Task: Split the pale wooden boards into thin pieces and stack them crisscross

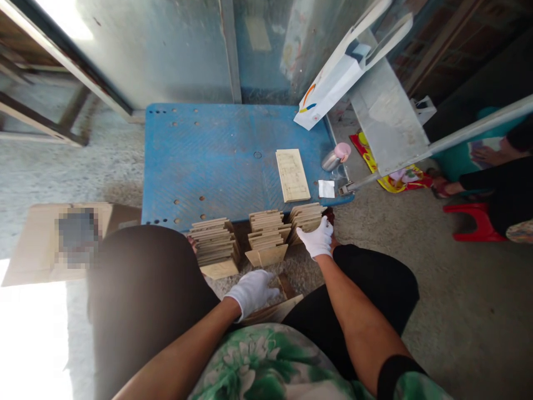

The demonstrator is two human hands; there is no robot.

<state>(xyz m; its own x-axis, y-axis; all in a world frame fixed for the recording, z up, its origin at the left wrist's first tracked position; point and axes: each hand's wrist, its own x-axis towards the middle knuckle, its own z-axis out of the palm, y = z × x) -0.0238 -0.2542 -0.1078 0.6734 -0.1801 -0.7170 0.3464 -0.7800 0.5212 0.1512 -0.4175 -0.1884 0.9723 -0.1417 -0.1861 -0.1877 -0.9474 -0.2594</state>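
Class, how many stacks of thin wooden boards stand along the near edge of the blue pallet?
3: the left stack, the middle stack, and the right stack, beside the right gloved hand. Others could be hidden behind the person's knee.

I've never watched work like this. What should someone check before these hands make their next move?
Left hand and right hand gloved: ok, both wear white gloves.
Right hand's hold on the nearest stack: cannot tell, its fingers are at the stack's edge.
Three stacks of thin wooden boards squared: not ok, the boards sit unevenly.
Loose board flat on the blue pallet: ok.
Steel cup apart from the loose board: ok.
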